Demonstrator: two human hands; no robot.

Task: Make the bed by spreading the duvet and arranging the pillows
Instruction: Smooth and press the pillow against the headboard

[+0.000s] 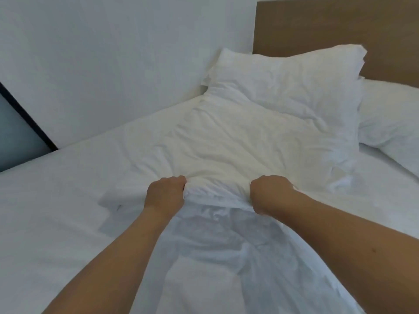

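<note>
A white duvet (226, 143) lies bunched in a ridge down the middle of the bed, its far end lapping onto a white pillow (290, 80) that leans against the headboard. My left hand (166, 193) grips a gathered fold of the duvet with curled fingers. My right hand (271, 192) grips the same fold a short way to the right. Below my hands the duvet hangs crumpled between my forearms. A second white pillow (392, 118) lies flat at the right edge, partly cut off by the frame.
The white bed sheet (56, 200) shows on the left half of the bed. A white wall (113, 53) runs along the bed's far left side. A brown wooden headboard (340, 26) stands at the top right. A dark-framed panel (15, 132) sits at the left edge.
</note>
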